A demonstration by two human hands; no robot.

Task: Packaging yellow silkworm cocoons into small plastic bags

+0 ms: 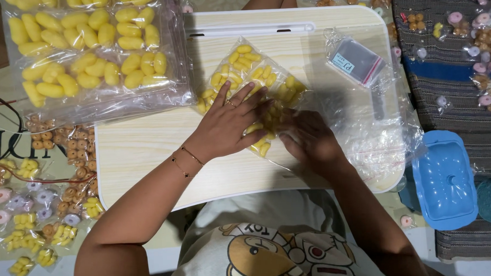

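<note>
Clear bag of yellow oval pieces (247, 78) at the middle of the pale wooden lap table (142, 147), left hand (229, 125) flat and spread on it, right hand (308, 138) pressing beside, fingers curled, bigger yellow-filled bags (90, 56) off the table's far-left corner, blue lidded box (444, 179) right of it.

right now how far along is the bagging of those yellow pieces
Done: small filled packets lie on the floor at the left. In hand: the left hand lies flat on a clear bag of yellow pieces on the lap table, while the right hand touches its near edge. Left: the big bag of yellow pieces looks full, and a stack of empty bags waits.
</note>
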